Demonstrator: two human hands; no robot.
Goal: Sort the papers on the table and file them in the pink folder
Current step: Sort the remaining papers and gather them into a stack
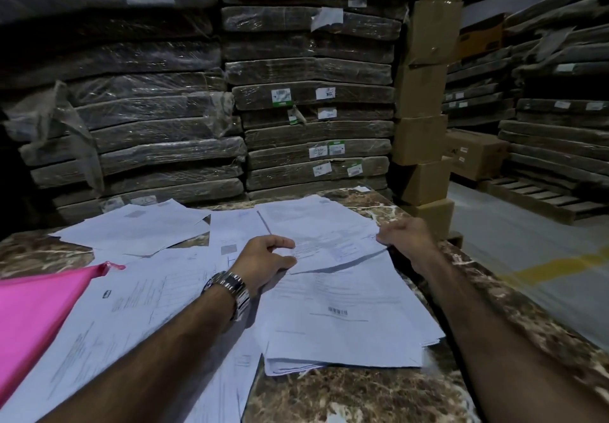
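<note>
White printed papers lie scattered over a brown marble table (346, 393). A squared-up stack of papers (342, 320) sits at the front right, its top sheet bearing a barcode. Just beyond it, one sheet (329, 238) is lifted slightly off the pile. My left hand (263, 258), with a metal watch on the wrist, pinches that sheet's near left edge. My right hand (405, 234) grips its right edge. The pink folder (36, 310) lies at the left edge of the view, partly over other papers.
More loose sheets (138, 228) lie at the table's far left. Stacks of plastic-wrapped flat bundles (309, 93) rise right behind the table. A column of cardboard boxes (425, 109) stands at the far right corner. A wooden pallet (540, 198) and grey floor lie to the right.
</note>
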